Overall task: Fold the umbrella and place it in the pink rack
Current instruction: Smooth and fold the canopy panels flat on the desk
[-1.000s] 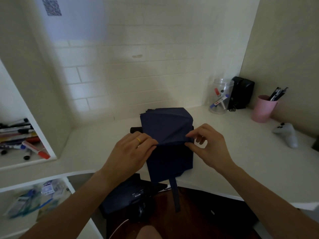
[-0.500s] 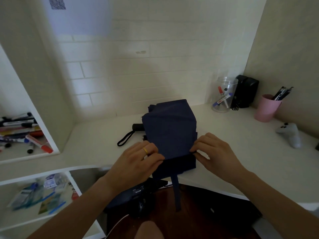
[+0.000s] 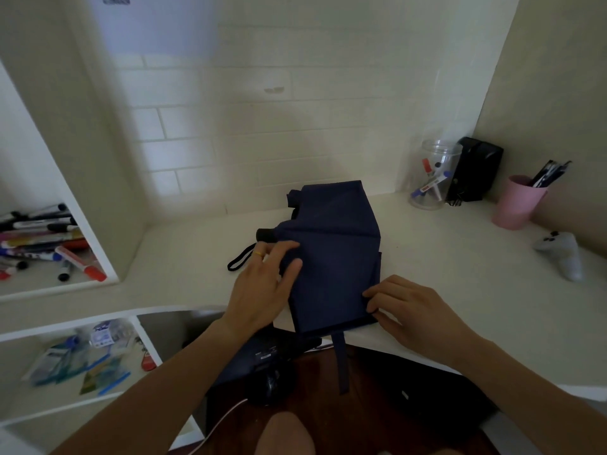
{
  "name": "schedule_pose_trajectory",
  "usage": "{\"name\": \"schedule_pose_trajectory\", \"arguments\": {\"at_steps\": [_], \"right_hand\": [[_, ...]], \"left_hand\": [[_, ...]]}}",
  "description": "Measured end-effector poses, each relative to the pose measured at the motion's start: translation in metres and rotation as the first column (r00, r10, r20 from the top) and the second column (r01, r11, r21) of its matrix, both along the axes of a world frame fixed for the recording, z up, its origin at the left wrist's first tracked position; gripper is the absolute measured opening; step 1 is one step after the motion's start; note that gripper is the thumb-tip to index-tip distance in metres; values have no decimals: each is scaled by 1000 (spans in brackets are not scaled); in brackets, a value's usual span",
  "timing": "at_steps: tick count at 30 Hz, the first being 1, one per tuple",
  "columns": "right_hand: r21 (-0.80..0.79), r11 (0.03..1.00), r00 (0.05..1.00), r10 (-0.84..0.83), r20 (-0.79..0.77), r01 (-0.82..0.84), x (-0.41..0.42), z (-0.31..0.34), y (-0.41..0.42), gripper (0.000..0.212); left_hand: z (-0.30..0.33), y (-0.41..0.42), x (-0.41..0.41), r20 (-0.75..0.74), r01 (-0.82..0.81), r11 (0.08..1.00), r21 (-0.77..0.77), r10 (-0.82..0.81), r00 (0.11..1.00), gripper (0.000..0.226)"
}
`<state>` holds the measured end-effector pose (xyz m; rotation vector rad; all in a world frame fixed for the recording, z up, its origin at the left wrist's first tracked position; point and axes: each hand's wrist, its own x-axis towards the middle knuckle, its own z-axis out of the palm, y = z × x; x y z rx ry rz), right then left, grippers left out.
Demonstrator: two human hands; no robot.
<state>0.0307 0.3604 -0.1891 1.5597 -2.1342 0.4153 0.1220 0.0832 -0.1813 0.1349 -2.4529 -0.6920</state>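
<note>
A: On the desk (image 3: 460, 290), front edge, item one?

B: One navy umbrella (image 3: 331, 257), canopy lying flattened into creased panels, its black handle (image 3: 265, 235) and wrist loop (image 3: 239, 259) sticking out to the left, one closing strap (image 3: 341, 362) hanging over the edge.

A: Hands?

B: Two. Left hand (image 3: 262, 290) is resting spread on the canopy's left side, fingers (image 3: 282, 249) wide, one gold ring (image 3: 259, 253) showing. Right hand (image 3: 414, 310) is pinching the fabric's near right corner, fingers narrow.

A: Other stock?

B: One pink cup (image 3: 515, 205) holding pens, one clear jar (image 3: 433, 175) of markers, one white controller (image 3: 561, 254), all standing well apart to the right.

A: Readable labels?

B: Too blurred to tell.
</note>
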Motion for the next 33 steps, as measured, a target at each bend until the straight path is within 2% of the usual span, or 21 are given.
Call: {"name": "schedule_pose_trajectory", "arguments": {"at_steps": [3, 7, 9, 11, 13, 14, 16, 19, 20, 22, 24, 25, 26, 28, 30, 33], "right_hand": [[5, 1000, 1000, -2, 23, 2, 0, -3, 3, 4], [55, 998, 995, -28, 94, 23, -2, -7, 8, 14], [55, 996, 967, -88, 239, 77, 0, -6, 8, 14], [-70, 969, 860, -175, 479, 236, 2, -1, 2, 7], [-253, 846, 741, -222, 634, 470, -6, 7, -7, 6], [-284, 776, 684, -245, 687, 563, -12, 11, -13, 9], [-265, 711, 581, -243, 777, 652, -22, 16, -25, 21], [-201, 730, 502, -219, 836, 654, -34, 10, -39, 29], [-169, 743, 501, -248, 829, 648, -36, 7, -41, 27], [-129, 747, 568, -370, 735, 653, -38, 3, -44, 21], [-197, 748, 710, -462, 531, 634, -31, 3, -42, 16], [-242, 798, 806, -435, 403, 552, -26, 4, -41, 20], [-218, 873, 883, -369, 290, 436, -19, 5, -41, 27], [39, 964, 950, -267, 164, 264, -12, 1, -41, 51], [303, 924, 941, -293, 169, 233, -14, -5, -38, 69], [460, 860, 913, -349, 213, 221, -20, -12, -35, 73]], "left_hand": [[-14, -3, -6, 20, 100, 993, 61, -101, 995, 37], [-29, -6, -9, 38, 125, 991, -54, -123, 992, 45], [-35, -5, -8, 61, 146, 981, -127, -139, 988, 49], [-37, -4, -6, 72, 156, 972, -176, -145, 987, 50], [-37, -4, -4, 68, 152, 972, -177, -142, 988, 49], [-37, -3, -4, 63, 153, 974, -167, -144, 988, 49], [-37, -4, -4, 53, 158, 976, -153, -151, 987, 49], [-37, -3, -4, 66, 178, 966, -189, -168, 984, 49], [-37, -3, -4, 75, 184, 957, -224, -171, 982, 48], [-37, -3, -5, 87, 184, 943, -278, -166, 982, 45], [-37, -5, -5, 106, 172, 941, -291, -147, 984, 48], [-37, -5, -5, 116, 164, 941, -295, -135, 984, 50], [-37, -6, -6, 124, 157, 940, -303, -125, 984, 51], [-37, -8, -6, 129, 144, 932, -334, -106, 986, 52], [-37, -11, -6, 146, 129, 913, -386, -77, 986, 53], [-34, -15, -5, 167, 105, 870, -481, -26, 986, 55]]}}
